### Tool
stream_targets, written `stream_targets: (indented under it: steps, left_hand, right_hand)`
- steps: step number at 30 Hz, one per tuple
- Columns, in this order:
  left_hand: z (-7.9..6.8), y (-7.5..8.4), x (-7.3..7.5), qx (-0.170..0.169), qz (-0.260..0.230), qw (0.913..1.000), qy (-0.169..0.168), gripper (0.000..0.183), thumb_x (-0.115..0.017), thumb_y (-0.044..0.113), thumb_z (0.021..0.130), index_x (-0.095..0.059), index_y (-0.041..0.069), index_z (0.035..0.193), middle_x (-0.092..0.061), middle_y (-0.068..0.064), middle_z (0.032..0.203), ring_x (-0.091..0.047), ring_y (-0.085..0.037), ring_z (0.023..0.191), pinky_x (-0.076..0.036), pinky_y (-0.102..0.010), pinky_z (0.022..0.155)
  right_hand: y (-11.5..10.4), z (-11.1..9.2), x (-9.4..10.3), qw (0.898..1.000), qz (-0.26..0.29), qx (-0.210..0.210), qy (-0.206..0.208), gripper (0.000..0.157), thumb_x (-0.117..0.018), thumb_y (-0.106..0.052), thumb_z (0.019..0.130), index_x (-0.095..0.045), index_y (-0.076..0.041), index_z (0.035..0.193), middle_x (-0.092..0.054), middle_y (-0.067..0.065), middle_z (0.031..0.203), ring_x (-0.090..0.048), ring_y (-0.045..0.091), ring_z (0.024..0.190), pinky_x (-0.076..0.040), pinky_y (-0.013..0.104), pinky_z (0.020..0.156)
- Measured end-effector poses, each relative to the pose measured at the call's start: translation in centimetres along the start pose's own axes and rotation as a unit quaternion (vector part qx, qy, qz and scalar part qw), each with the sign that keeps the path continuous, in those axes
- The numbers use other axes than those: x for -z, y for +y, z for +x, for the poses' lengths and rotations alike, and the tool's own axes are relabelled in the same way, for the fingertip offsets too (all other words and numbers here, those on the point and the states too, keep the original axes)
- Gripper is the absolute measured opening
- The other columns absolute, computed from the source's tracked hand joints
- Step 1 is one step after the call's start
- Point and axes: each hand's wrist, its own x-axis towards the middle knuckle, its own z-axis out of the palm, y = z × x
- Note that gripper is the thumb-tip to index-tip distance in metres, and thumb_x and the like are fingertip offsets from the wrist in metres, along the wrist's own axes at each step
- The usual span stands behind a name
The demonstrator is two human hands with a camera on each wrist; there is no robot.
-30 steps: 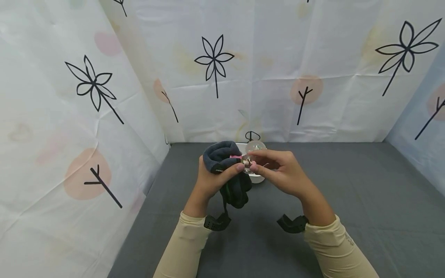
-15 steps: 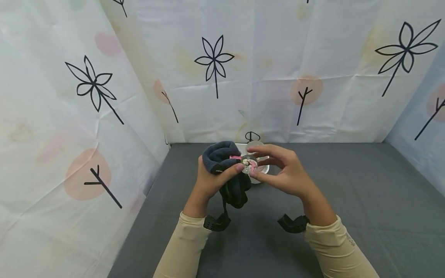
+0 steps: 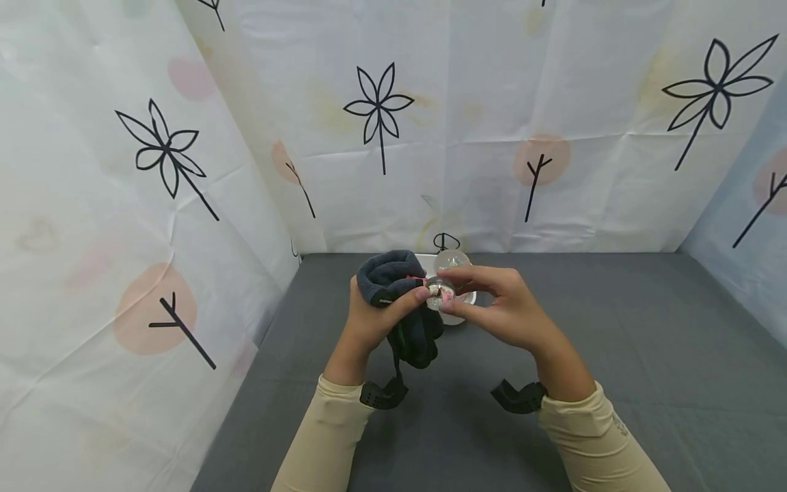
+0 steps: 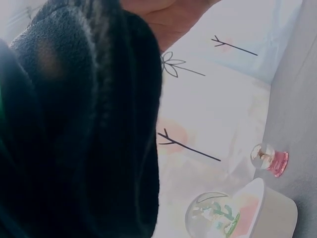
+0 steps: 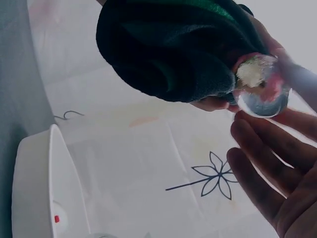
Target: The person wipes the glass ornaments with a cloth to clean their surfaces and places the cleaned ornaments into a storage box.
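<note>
— What has the right hand (image 3: 505, 304) got?
— A small clear globe (image 5: 262, 87), pinched between the thumb and a fingertip, with pink and pale bits inside; the other fingers reach out below it, apart from one another

— And the left hand (image 3: 371, 320)?
— Curled round a bunched dark cloth (image 3: 392, 268), whose folds hang below the grip; its thumb tip lies by the globe, touching or just beside, I can't tell

— So the globe sits between the two hands?
— Yes, up against the cloth's edge, with some pink showing where they meet

— Anything beyond the grip?
— A white tub (image 5: 32, 183), just past the pinched globe as the head camera sees it, and a second globe (image 4: 213, 215) with green in it at the tub's rim. Farther off, a third globe (image 4: 271, 159) lies by the tub, pink base on the grey table (image 3: 621, 342)
</note>
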Motion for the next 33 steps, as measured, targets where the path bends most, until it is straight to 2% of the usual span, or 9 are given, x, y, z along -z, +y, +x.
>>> stream_targets:
  steps: [5, 8, 11, 17, 22, 27, 33]
  left_hand:
    - [-0.01, 0.07, -0.06, 0.001, -0.002, 1.0000, 0.001, 0.017, -0.085, 0.026, 0.091, -0.081, 0.009, 0.093, -0.075, -0.007, 0.098, -0.068, -0.021, 0.093, -0.059, -0.035, 0.088]
    - [0.00, 0.18, 0.03, 0.001, -0.001, 1.0000, 0.001, 0.022, -0.084, 0.032, 0.093, -0.080, 0.010, 0.093, -0.075, -0.006, 0.097, -0.068, -0.020, 0.090, -0.059, -0.034, 0.084]
    - [0.03, 0.23, 0.09, -0.002, 0.008, 1.0000, -0.004, 0.017, -0.085, 0.026, 0.091, -0.080, 0.011, 0.094, -0.075, -0.006, 0.097, -0.068, -0.019, 0.090, -0.059, -0.034, 0.084]
    - [0.05, 0.24, 0.29, -0.006, 0.031, 0.9995, -0.002, 0.011, -0.085, 0.019, 0.088, -0.081, 0.011, 0.094, -0.076, -0.005, 0.098, -0.069, -0.017, 0.091, -0.059, -0.035, 0.086]
    - [0.02, 0.21, 0.29, -0.006, 0.026, 0.9996, -0.001, 0.009, -0.085, 0.016, 0.088, -0.080, 0.011, 0.094, -0.076, -0.006, 0.098, -0.069, -0.018, 0.090, -0.059, -0.035, 0.086]
    - [0.01, 0.07, 0.20, -0.009, 0.030, 0.9995, -0.002, 0.009, -0.085, 0.017, 0.088, -0.080, 0.011, 0.094, -0.076, -0.006, 0.098, -0.069, -0.018, 0.090, -0.059, -0.035, 0.086]
    - [0.09, -0.05, 0.08, -0.020, 0.027, 0.9994, -0.004, 0.008, -0.084, 0.018, 0.089, -0.081, 0.011, 0.092, -0.076, -0.007, 0.098, -0.070, -0.019, 0.091, -0.059, -0.036, 0.088]
  right_hand:
    - [0.07, -0.11, -0.12, 0.999, -0.028, -0.019, 0.007, 0.030, -0.078, 0.002, 0.093, -0.076, 0.000, 0.123, -0.080, 0.010, 0.104, -0.076, 0.007, 0.090, -0.061, 0.023, 0.075]
    - [0.04, -0.18, -0.17, 0.999, -0.032, -0.032, 0.009, 0.031, -0.078, 0.000, 0.093, -0.075, 0.000, 0.125, -0.080, 0.011, 0.108, -0.075, 0.007, 0.092, -0.062, 0.023, 0.081]
    - [0.12, -0.25, -0.22, 0.999, -0.028, -0.036, 0.013, 0.033, -0.079, 0.000, 0.093, -0.075, 0.000, 0.126, -0.079, 0.012, 0.111, -0.075, 0.007, 0.094, -0.062, 0.024, 0.083]
    - [0.10, 0.03, -0.16, 1.000, 0.022, -0.007, 0.020, 0.052, -0.084, 0.012, 0.081, -0.070, 0.003, 0.130, -0.075, 0.015, 0.126, -0.074, 0.012, 0.105, -0.064, 0.033, 0.085]
    - [-0.15, 0.27, -0.02, 0.998, 0.050, 0.034, 0.010, 0.064, -0.090, 0.016, 0.071, -0.067, 0.008, 0.131, -0.071, 0.004, 0.135, -0.070, 0.014, 0.116, -0.064, 0.036, 0.088]
    - [-0.07, 0.29, 0.04, 0.997, 0.056, 0.057, -0.004, 0.066, -0.089, 0.018, 0.071, -0.067, 0.007, 0.132, -0.069, -0.001, 0.138, -0.067, 0.012, 0.120, -0.063, 0.031, 0.088]
    - [-0.13, 0.17, 0.16, 0.997, 0.048, 0.054, -0.017, 0.059, -0.085, 0.019, 0.075, -0.070, 0.005, 0.130, -0.072, 0.013, 0.131, -0.068, 0.012, 0.119, -0.062, 0.027, 0.089]
